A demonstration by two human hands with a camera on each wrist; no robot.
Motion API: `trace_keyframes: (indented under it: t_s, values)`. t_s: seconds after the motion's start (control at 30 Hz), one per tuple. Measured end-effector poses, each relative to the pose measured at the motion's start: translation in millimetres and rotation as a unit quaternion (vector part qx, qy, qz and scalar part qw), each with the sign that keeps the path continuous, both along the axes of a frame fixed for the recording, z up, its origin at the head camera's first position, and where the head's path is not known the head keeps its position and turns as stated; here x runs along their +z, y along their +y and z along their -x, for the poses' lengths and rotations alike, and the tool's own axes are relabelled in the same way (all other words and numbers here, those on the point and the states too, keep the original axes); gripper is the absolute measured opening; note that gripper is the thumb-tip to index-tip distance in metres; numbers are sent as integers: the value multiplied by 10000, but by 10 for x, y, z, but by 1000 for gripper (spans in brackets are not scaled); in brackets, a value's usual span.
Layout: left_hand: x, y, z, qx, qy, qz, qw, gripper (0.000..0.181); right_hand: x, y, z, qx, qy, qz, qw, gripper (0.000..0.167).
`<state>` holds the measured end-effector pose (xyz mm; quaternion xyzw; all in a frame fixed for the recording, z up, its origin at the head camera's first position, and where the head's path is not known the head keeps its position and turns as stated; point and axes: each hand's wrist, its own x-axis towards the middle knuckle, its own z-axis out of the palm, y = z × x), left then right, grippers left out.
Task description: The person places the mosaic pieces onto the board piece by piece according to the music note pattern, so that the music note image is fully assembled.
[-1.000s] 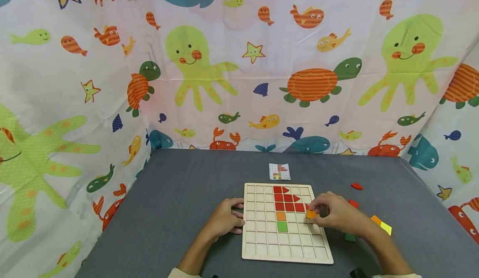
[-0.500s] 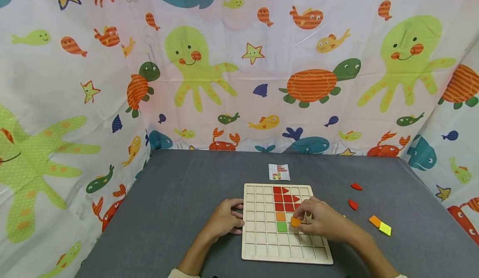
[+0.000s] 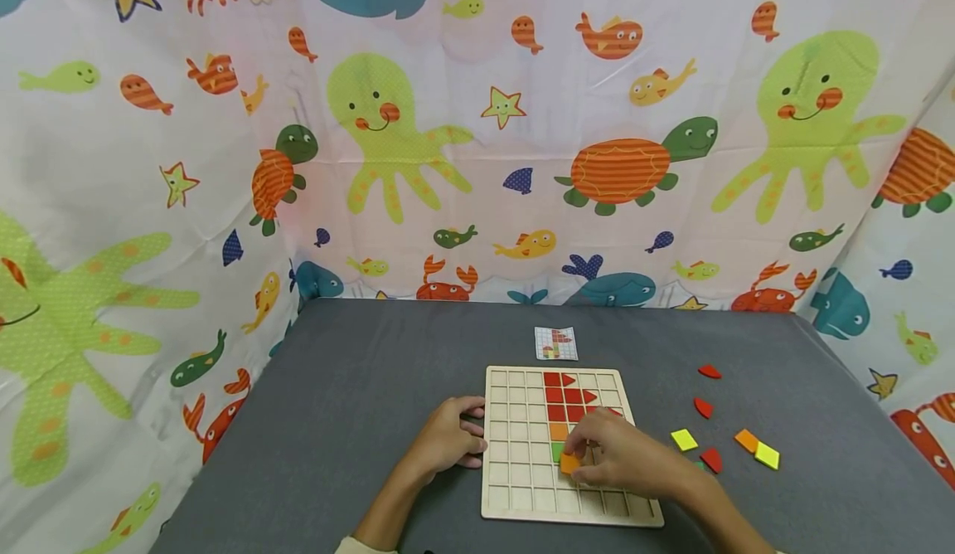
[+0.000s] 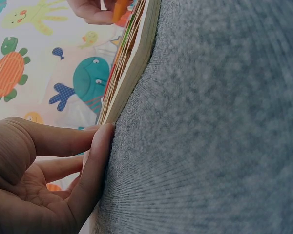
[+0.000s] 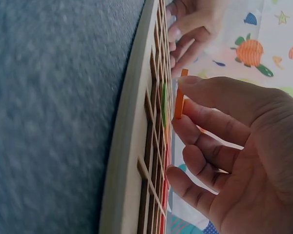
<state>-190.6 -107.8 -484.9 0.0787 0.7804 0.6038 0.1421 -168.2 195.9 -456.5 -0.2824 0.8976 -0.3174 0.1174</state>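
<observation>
On the grey counter [image 3: 388, 355], the wooden board [image 3: 515, 479] wants steadying by the left grip [image 3: 448, 434], which touches its left edge, clasping nothing. The right grip [image 3: 612, 454] pinches the orange tile [image 3: 569, 464] above the board, near the green tile [image 3: 556, 452]; best lower it flat and square, then let go evenly.

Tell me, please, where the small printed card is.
In the head view, the card lies on the table just beyond the board, right of the picture's centre.
</observation>
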Motion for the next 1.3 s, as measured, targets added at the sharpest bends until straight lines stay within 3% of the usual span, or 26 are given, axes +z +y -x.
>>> trace_keyframes:
  t_s: [0.7, 1.3]
  values:
    - [11, -1, -13, 24, 8, -22, 10000, 67, -15, -43, -27, 196, -90, -210, 9995, 21]
    - [12, 10, -21, 58, 42, 17, 10000, 67, -43, -2, 18, 303, -216, 44, 9993, 17]
